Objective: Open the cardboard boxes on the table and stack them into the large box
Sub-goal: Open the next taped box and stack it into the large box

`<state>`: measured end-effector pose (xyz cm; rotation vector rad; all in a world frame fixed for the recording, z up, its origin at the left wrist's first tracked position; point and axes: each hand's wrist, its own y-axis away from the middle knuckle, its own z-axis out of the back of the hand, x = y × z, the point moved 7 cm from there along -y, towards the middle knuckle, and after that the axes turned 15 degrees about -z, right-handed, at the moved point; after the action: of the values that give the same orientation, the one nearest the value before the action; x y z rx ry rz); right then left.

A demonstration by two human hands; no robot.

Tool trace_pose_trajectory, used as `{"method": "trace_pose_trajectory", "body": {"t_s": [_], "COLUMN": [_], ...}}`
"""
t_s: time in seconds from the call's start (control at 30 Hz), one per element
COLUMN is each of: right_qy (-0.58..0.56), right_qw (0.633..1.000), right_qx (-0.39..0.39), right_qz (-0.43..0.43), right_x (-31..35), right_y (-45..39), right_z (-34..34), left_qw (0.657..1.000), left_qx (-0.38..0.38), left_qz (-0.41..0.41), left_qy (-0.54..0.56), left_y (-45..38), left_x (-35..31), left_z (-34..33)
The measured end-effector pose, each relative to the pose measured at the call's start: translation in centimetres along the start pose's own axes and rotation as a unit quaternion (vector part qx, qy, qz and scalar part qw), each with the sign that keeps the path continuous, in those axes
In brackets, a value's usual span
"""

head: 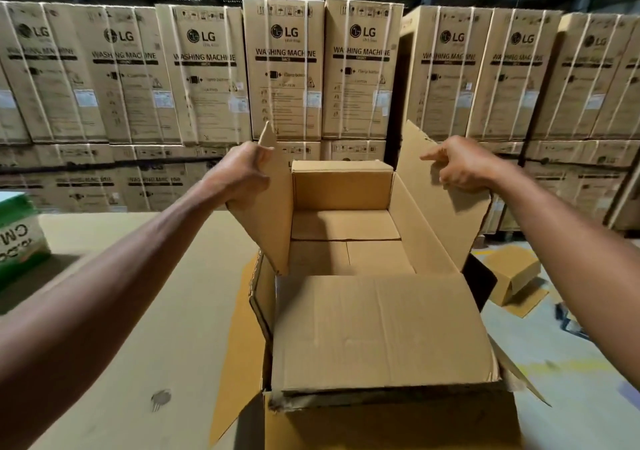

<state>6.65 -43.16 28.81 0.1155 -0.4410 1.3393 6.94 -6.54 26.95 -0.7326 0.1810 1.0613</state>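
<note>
While the left hand (239, 175) grips the left flap (273, 207) and the right hand (460, 165) pinches the right flap (446, 200), fingers closed on cardboard, the open small box (346, 227) sits inside the large box (381, 422), beside the surface (166, 311)

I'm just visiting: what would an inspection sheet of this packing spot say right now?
Surface: table covered in brown cardboard sheet.
Job's things: open box, empty inside, near flap folded inward, side flaps raised.
Clutter: green printed carton at the table's left edge; a small box on the floor at right.
Hands: left hand grips the left flap; right hand holds the right flap.
Cables: nothing seen.
Surroundings: stacked washing machine cartons behind.
</note>
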Motion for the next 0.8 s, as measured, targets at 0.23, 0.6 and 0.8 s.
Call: {"method": "trace_pose_trajectory", "body": {"t_s": [0.23,0.6,0.8], "right_qy": [0.009,-0.024,-0.058], "right_qw": [0.999,0.999,0.998], "right_qx": [0.043,0.033,0.03], "right_qz": [-0.002,0.006,-0.008], "right_x": [-3.6,-5.0,-5.3], "right_y": [-1.3,-4.1,-4.8], "right_z": [-5.3,-8.9,-11.1], "left_qw": [0.999,0.996,0.997], "left_qx": [0.042,0.019,0.019], "left_qz": [0.031,0.086,0.075], "left_qy": [-0.004,-0.005,-0.019], "left_y": [1.2,1.6,1.4], "left_x": [1.3,3.0,3.0], "left_z": [-5.7,-8.7,-9.7]}}
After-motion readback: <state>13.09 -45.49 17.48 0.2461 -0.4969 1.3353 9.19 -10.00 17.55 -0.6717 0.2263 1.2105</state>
